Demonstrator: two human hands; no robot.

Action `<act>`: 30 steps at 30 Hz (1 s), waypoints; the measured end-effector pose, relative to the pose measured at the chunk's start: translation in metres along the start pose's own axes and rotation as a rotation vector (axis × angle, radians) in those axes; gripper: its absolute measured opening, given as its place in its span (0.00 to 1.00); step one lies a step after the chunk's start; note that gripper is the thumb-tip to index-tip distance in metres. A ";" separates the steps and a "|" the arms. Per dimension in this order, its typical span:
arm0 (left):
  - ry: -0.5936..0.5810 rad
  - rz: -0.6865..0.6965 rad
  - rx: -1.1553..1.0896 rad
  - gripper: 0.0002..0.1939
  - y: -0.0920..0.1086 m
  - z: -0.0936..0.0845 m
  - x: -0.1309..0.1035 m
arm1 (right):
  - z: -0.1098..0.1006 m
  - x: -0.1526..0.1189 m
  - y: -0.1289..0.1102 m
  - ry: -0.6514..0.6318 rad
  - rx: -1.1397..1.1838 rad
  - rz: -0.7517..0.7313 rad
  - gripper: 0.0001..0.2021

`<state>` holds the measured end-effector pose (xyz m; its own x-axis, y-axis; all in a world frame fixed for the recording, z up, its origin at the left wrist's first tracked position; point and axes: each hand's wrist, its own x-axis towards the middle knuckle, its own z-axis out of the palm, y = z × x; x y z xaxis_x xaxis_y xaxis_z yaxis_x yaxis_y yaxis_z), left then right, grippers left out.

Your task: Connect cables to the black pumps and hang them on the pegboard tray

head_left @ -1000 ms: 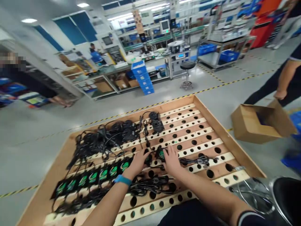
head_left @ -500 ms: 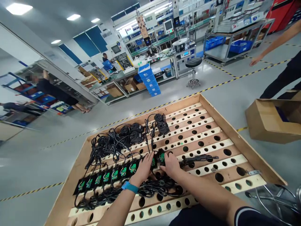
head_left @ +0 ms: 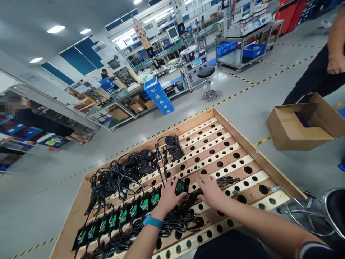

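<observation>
My left hand [head_left: 170, 198] rests at the right end of a row of black boxes with green circuit boards [head_left: 123, 216], fingers spread. Beside its fingertips sits one more black box with a green board [head_left: 181, 186]. My right hand [head_left: 210, 191] is just right of that box, its fingers and thumb apart, close to dark, blurred cables [head_left: 192, 198]; whether it touches them I cannot tell. Behind that hand lies a bundled black cable [head_left: 226, 181]. Many looped black cables [head_left: 175, 225] lie below my left hand.
The wooden frame [head_left: 237, 135] has slats full of holes. Round black units with cables [head_left: 145, 166] sit along its far side, with a stacked pair [head_left: 174, 147] farther right. An open cardboard box [head_left: 293, 129] stands right, near a person [head_left: 315, 72]. A metal-framed chair [head_left: 334, 212] is at lower right.
The camera view has shifted. My right hand has moved right, off the box with the green board, and its fingers have opened. My left hand stays by the row's end.
</observation>
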<state>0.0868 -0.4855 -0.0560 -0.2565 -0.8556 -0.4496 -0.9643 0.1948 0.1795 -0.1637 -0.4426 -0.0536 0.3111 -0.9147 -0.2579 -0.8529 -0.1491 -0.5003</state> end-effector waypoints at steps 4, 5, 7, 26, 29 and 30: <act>-0.041 -0.057 0.112 0.50 0.020 0.013 0.003 | -0.027 -0.031 0.062 -0.061 -0.119 0.057 0.16; -0.043 -0.057 0.114 0.49 0.021 0.015 0.003 | -0.031 -0.033 0.067 -0.079 -0.143 0.031 0.16; -0.058 -0.030 0.101 0.47 0.017 0.014 0.003 | -0.036 -0.035 0.064 -0.071 -0.173 -0.039 0.18; 0.254 0.435 0.307 0.39 -0.061 0.060 0.032 | 0.044 -0.080 -0.008 0.288 -0.079 0.390 0.31; 0.306 0.456 0.432 0.45 -0.071 0.069 0.040 | 0.069 -0.122 -0.034 0.421 0.022 0.565 0.32; 0.340 0.454 0.475 0.47 -0.074 0.073 0.044 | 0.078 -0.139 -0.043 0.461 0.049 0.620 0.29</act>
<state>0.1418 -0.5026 -0.1531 -0.6767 -0.7277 -0.1116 -0.7125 0.6855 -0.1496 -0.1372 -0.2794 -0.0608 -0.4324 -0.8911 -0.1378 -0.7914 0.4483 -0.4155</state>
